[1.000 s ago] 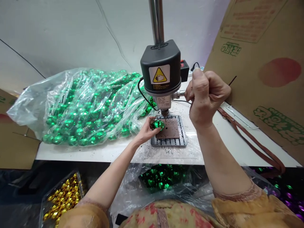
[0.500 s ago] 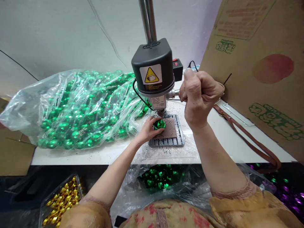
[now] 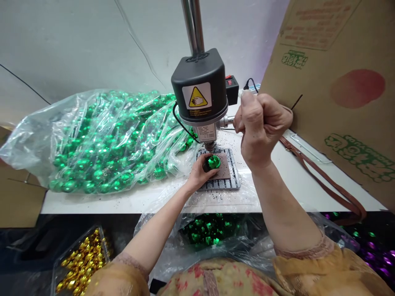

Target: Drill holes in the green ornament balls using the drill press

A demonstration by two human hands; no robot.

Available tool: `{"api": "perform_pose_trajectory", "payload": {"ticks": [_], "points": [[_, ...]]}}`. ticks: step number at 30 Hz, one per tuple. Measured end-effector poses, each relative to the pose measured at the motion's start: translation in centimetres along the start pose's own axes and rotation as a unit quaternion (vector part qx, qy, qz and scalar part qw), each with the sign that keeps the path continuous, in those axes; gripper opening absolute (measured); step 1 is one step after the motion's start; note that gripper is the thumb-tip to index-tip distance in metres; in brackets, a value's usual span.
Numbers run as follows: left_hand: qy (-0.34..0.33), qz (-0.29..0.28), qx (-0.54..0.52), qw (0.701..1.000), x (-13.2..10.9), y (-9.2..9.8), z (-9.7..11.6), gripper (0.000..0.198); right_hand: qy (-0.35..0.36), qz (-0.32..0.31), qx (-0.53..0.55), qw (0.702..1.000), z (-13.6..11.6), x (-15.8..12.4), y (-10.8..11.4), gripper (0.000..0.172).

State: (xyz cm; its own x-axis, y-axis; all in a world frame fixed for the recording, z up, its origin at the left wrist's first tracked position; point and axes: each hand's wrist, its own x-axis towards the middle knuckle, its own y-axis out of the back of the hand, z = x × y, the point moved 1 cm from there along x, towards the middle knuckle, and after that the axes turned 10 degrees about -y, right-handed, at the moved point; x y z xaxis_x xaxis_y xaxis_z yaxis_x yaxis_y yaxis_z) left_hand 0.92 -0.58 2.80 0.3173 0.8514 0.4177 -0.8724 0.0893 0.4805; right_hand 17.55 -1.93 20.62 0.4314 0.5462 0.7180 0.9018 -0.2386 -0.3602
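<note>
My left hand (image 3: 198, 174) has its thumb and fingers curved round a shiny green faceted ball (image 3: 214, 162). The ball is just below the chuck (image 3: 209, 146) of a small black bench drill press (image 3: 199, 82), over a flat brownish board (image 3: 226, 169) on the slotted metal base (image 3: 235, 183). Raised beside the drill head, my right hand (image 3: 261, 127) is closed round the end of the feed lever (image 3: 228, 120). Its fingers hide most of the lever.
A clear plastic bag of green balls (image 3: 114, 144) fills the left of the white table (image 3: 92, 204). Cardboard (image 3: 333, 115) and a brown strap (image 3: 321, 181) stand or lie at the right. Below the edge are a tub of gold balls (image 3: 82, 263) and more green balls (image 3: 210, 230).
My left hand has moved a little to the right with the green ball, which now shows more to the right over the board. My right hand stays on the lever, almost unmoved.
</note>
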Motion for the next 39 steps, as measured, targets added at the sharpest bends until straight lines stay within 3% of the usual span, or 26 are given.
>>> {"api": "perform_pose_trajectory", "payload": {"ticks": [12,28,39], "points": [[0.0,0.002,-0.025,1.0,-0.3,-0.1,0.4,0.057,0.021,0.028,-0.019,0.999,1.9,-2.0,0.8,0.057],[0.006,-0.009,-0.053,0.999,-0.4,-0.1,0.2,0.058,0.109,0.0,0.047,0.993,3.2,-3.0,1.5,0.053],[0.001,-0.003,-0.067,0.998,-0.6,-0.4,-0.1,0.058,0.138,-0.015,0.024,0.99,3.6,-4.0,2.2,0.052]]}}
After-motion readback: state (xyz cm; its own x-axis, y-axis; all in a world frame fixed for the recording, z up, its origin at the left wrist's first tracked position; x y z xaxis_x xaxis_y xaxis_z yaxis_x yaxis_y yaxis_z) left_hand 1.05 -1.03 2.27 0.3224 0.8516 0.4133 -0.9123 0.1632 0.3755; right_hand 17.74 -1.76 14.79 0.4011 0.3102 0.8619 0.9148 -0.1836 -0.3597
